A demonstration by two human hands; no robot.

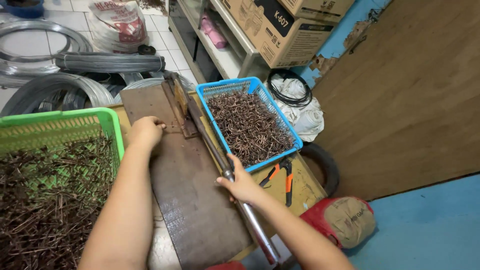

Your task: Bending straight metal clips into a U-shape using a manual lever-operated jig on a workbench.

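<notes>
Bright, even indoor light with soft shadows, sharp focus throughout, and slight wide-angle bending toward the edges

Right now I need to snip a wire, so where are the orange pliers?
In the head view, the pliers lie on the bench to the right of the right hand, just below the blue basket.

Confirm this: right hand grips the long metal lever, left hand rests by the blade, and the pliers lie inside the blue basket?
Not quite. In the head view the orange-handled pliers lie on the table beside the blue basket, not inside it. The right hand on the lever and the left hand are correct.
</notes>
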